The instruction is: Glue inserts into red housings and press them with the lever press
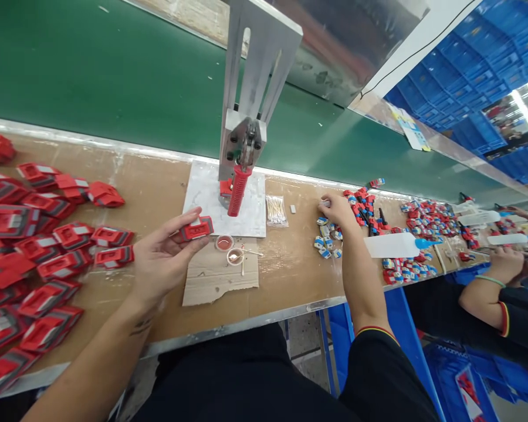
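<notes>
My left hand (pixel 165 255) grips a red plastic toy-vehicle shell (pixel 197 228) between thumb and fingers, its hollow side showing. It is held just left of a press with a red handle (pixel 237 190) on a white base plate (pixel 202 181). Further right, my right hand (pixel 337 210) pinches a small whitish part (pixel 324 203), mostly hidden by the fingers. Below that hand lies a loose group of small blue-and-white parts (pixel 323 240). Two little cups, one with red paint (pixel 224 242) and one with white paint (pixel 234 256), stand on a piece of cardboard (pixel 220 281).
Many red shells (pixel 48 252) cover the bench's left end. A bag of cotton swabs (pixel 276 211) lies beside the plate. Past my right arm are a white squeeze bottle (pixel 393 245) and piles of red-and-blue parts (pixel 431 220). A co-worker's hands (pixel 510 266) are at far right. A green conveyor belt (pixel 114 76) runs behind.
</notes>
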`<state>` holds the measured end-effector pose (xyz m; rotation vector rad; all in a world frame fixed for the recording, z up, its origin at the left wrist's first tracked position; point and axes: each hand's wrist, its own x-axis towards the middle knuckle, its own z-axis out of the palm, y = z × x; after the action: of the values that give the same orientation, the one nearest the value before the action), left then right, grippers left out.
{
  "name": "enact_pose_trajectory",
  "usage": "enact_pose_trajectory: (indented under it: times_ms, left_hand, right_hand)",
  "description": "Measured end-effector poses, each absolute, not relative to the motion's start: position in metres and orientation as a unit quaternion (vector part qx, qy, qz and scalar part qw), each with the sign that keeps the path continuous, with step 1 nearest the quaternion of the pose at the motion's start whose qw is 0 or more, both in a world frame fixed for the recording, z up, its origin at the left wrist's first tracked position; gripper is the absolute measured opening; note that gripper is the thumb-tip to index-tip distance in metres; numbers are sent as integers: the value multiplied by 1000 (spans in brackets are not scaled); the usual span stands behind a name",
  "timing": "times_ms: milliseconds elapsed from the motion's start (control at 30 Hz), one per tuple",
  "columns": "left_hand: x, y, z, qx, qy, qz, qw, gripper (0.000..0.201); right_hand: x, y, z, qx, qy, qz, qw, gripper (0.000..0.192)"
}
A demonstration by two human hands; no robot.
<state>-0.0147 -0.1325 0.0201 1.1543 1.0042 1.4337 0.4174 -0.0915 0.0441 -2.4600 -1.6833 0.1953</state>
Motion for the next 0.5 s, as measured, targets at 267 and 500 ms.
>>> enact_pose_trajectory:
  times_ms: [267, 500]
  left_hand:
    - [-6, -143, 13, 516, 338, 530, 582, 39]
    - [-2, -147, 8, 530, 341, 536, 562, 41]
  right_hand:
    - [276, -171, 56, -471, -638, 196, 576, 24]
    - [186, -170, 60, -390, -634, 246, 621, 24]
